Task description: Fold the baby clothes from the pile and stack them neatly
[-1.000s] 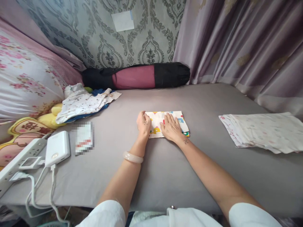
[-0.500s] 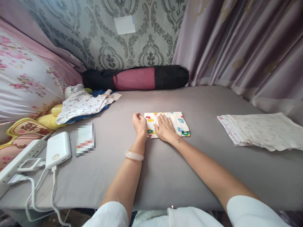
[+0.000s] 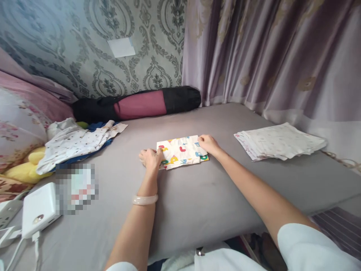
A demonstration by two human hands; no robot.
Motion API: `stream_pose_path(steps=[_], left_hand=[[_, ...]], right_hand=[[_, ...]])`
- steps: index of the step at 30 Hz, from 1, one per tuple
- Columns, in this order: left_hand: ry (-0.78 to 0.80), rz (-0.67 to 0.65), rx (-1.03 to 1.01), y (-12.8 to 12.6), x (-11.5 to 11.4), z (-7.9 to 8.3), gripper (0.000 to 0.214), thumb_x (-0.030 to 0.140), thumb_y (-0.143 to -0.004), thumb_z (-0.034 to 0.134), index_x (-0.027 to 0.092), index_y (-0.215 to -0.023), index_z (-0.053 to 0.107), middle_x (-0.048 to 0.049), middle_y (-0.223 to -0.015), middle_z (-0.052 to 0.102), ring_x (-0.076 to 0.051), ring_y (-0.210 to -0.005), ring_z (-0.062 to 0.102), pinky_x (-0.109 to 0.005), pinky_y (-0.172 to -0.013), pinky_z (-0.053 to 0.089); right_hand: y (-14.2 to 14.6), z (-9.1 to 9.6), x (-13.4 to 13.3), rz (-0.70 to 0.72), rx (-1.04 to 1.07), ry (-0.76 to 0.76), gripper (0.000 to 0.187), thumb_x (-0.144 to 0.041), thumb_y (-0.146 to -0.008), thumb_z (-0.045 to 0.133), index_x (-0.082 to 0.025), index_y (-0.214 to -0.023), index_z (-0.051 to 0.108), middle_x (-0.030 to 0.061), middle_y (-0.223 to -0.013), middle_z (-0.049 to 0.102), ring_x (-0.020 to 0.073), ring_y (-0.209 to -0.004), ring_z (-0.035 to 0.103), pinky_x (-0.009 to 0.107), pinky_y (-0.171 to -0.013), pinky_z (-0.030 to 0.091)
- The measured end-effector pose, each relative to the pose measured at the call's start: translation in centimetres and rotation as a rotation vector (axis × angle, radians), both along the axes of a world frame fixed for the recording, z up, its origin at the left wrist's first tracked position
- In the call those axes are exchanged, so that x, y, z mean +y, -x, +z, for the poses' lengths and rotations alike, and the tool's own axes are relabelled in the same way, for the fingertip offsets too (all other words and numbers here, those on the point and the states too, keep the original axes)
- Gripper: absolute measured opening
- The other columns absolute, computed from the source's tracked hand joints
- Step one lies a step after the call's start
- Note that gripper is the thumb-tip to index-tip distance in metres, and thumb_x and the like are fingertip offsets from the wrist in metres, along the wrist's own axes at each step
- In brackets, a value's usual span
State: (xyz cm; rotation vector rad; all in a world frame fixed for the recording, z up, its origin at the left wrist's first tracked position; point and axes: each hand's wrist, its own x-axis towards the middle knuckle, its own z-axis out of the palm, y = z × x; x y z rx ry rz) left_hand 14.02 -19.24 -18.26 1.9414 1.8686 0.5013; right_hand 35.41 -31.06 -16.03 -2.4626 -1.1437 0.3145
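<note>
A folded white cloth (image 3: 182, 151) with colourful number and letter prints lies flat in front of me on the grey sheet (image 3: 197, 199). My left hand (image 3: 150, 158) grips its left edge, with the thumb on top and the fingers curled at the side. At the far right corner, my right hand (image 3: 209, 143) pinches the cloth between bent fingers. The lower layers stick out unevenly along the near edge. A pale bangle (image 3: 145, 200) circles my left wrist.
To the right lies a stack of folded pale cloths (image 3: 279, 141). Rumpled clothes (image 3: 81, 141) lie at the left, beside a yellow plush toy (image 3: 24, 167). A white power bank (image 3: 42, 209) with cables stands front left. A black and maroon long bag (image 3: 138, 104) rests along the wall.
My right hand has gone from lying flat on the cloth to pinching its far right corner. My left hand now holds the left edge. The view has turned to the right.
</note>
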Motion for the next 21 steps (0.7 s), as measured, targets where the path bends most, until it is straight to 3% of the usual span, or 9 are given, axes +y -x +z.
stream_pose_path(steps=[5,11,16,21], left_hand=[[0.022,-0.008,0.049,0.3,0.0,0.1,0.043,0.049,-0.08,0.055,0.014,-0.098,0.073,-0.0214,-0.125,0.053,-0.038,-0.124,0.044,-0.043,-0.104,0.036],[-0.032,-0.025,0.073,0.3,0.3,-0.3,0.035,0.044,-0.076,0.058,0.015,-0.085,0.074,-0.0237,-0.118,0.058,-0.041,-0.12,0.048,-0.047,-0.098,0.041],[0.032,-0.117,-0.034,0.4,0.9,0.3,0.025,0.043,-0.074,0.059,0.019,-0.069,0.066,-0.0174,-0.082,0.069,-0.038,-0.095,0.064,-0.042,-0.079,0.048],[0.068,-0.103,-0.255,0.6,1.1,1.4,0.024,0.042,-0.065,0.068,0.018,-0.071,0.065,-0.0055,-0.06,0.063,-0.028,-0.068,0.064,-0.033,-0.06,0.046]], right_hand=[[-2.5,-0.6,-1.6,-0.13,-0.011,0.15,0.032,-0.033,-0.094,0.044,-0.02,-0.1,0.072,0.0097,-0.103,0.073,0.0201,-0.093,0.066,0.024,-0.067,0.042],[-0.2,-1.0,-0.4,-0.115,-0.018,0.123,0.036,-0.038,-0.092,0.048,-0.018,-0.113,0.069,0.0143,-0.121,0.066,0.0247,-0.111,0.061,0.029,-0.084,0.046],[1.4,-0.3,0.1,-0.088,0.012,0.069,0.041,-0.031,-0.087,0.055,-0.014,-0.122,0.065,0.0189,-0.128,0.062,0.0287,-0.123,0.055,0.036,-0.099,0.044],[1.7,0.4,0.2,-0.11,0.126,0.029,0.044,-0.027,-0.079,0.063,-0.016,-0.122,0.066,0.018,-0.125,0.064,0.0284,-0.121,0.058,0.033,-0.095,0.047]])
